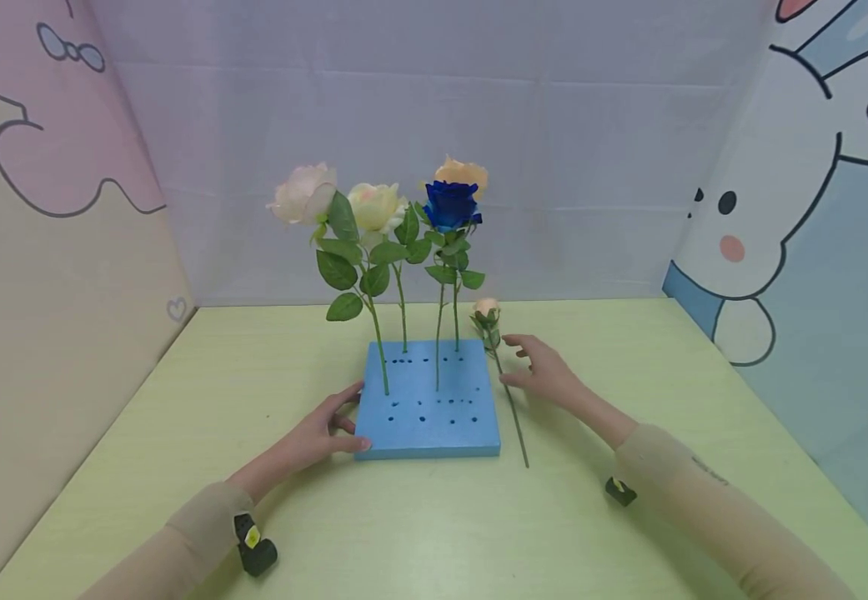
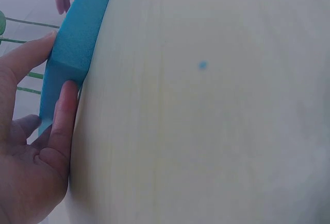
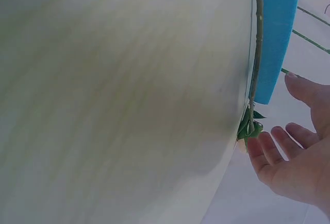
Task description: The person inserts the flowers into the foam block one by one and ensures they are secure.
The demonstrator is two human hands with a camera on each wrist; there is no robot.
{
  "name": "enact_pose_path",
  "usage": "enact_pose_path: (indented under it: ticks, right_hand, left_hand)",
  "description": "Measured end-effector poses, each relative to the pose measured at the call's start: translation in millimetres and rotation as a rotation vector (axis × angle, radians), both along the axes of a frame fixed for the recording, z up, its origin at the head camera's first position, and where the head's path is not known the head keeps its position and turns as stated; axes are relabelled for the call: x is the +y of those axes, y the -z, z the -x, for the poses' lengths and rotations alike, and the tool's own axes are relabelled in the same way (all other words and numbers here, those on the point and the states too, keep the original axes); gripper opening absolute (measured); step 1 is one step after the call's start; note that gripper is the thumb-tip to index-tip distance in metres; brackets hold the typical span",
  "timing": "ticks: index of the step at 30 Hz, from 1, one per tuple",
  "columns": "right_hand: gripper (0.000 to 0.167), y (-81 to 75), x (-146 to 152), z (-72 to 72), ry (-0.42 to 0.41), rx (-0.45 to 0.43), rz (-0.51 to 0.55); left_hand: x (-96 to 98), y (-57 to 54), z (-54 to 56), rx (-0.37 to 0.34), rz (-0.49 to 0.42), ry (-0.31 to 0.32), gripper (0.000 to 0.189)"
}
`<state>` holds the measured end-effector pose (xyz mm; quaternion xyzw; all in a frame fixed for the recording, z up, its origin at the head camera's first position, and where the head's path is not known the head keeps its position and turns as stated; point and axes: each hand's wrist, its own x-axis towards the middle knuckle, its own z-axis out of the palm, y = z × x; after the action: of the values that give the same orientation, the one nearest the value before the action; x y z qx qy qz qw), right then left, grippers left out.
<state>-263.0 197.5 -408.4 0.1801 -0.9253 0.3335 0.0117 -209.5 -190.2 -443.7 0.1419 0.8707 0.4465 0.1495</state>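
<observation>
A blue board with rows of small holes lies on the table. Standing in it are a pale pink rose, a cream-yellow rose, a dark blue rose and a peach rose. My left hand touches the board's left side, its thumb on the near left corner and its fingers along the edge. To the right of the board lies a small peach rose with a thin stem. My right hand hovers beside that stem, thumb and fingers apart, holding nothing.
A pale yellow-green table carries everything. Behind it hangs a white cloth. Cartoon-printed panels flank the table. Tall stems and leaves rise above the board's far half.
</observation>
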Motion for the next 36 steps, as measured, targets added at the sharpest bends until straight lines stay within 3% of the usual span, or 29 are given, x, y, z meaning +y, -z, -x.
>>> enact_pose_path:
  ticks: [11,18,36]
  right_hand:
    - [0.069,5.4,1.1,4.0,-0.03,-0.103,-0.104]
    - [0.07,7.2,3.6,6.0,-0.03,-0.139,-0.117]
    - [0.048,-3.6,11.5,7.0,0.033,-0.266,-0.097]
  left_hand:
    - [-0.3,-0.5,0.5,-0.008,-0.004,-0.007,0.098]
    - [-0.4,-0.5,0.1,0.004,0.003,0.001,0.099]
    - [-1.1,1.5,-1.3,-0.003,-0.012,-0.014,0.099]
